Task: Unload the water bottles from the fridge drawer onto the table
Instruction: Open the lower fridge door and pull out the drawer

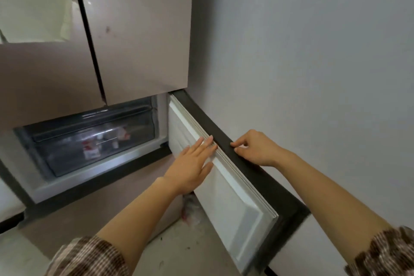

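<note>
Lower fridge door (235, 204) stands open at 3 o'clock. Left hand (192, 163) lies flat on its white inner liner, fingers straight, released. Right hand (255, 148) grasps the door's dark top edge, fingers curled. At 9 o'clock, water bottles (90, 149), red-labelled and blurred, lie inside the clear fridge drawer (134, 127).

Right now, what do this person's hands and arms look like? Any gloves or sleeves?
The left hand and right hand are bare: no gloves, rings or watch show. The left sleeve and right sleeve end near the elbows, leaving the rest uncovered. Both are a fuzzy brown-and-cream checked fabric.
</note>
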A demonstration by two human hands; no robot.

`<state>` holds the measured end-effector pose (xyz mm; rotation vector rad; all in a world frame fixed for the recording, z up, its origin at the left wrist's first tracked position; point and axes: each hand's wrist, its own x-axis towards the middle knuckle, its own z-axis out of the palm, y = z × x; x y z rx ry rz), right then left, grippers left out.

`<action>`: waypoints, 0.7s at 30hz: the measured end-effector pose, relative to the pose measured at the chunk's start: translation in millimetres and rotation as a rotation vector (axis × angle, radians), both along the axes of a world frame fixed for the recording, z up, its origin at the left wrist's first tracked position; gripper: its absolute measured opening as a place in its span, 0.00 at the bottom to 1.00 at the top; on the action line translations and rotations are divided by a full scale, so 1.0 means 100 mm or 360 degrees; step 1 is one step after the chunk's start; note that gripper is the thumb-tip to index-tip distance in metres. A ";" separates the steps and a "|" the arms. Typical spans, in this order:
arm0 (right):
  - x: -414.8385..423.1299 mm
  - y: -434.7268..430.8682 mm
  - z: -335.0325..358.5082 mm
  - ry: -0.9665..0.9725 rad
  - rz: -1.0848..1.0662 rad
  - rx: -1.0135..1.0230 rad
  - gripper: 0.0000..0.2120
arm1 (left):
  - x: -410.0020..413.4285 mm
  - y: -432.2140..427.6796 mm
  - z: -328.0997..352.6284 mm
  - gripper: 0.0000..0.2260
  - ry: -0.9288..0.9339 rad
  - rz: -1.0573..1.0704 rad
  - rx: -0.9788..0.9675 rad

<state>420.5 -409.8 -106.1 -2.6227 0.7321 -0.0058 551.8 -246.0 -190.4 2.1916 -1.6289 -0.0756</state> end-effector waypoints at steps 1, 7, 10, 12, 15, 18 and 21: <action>-0.02 -0.12 0.00 0.0020 -0.0025 -0.0055 0.15 | 0.00 -0.13 0.00 0.24 -0.0015 -0.0013 -0.0018; -0.15 -0.79 -0.04 0.0042 -0.0130 -0.0305 0.18 | -0.17 -0.97 -0.03 0.27 -0.0118 0.0000 -0.0119; -0.20 -1.16 -0.12 -0.0007 -0.0171 -0.0259 0.18 | -0.27 -1.38 -0.04 0.28 -0.0072 0.0060 -0.0142; -0.19 -1.40 -0.17 -0.0033 -0.0195 -0.0220 0.18 | -0.31 -1.61 -0.04 0.29 -0.0089 0.0100 -0.0119; -0.16 -1.63 -0.24 -0.0065 -0.0195 -0.0231 0.19 | -0.34 -1.87 -0.02 0.30 -0.0103 0.0160 -0.0072; -0.17 -1.76 -0.31 -0.0123 -0.0193 -0.0265 0.19 | -0.36 -2.05 -0.02 0.31 -0.0122 0.0198 -0.0040; -0.15 -1.87 -0.32 -0.0146 -0.0171 -0.0259 0.19 | -0.34 -2.14 -0.02 0.31 -0.0134 0.0215 -0.0033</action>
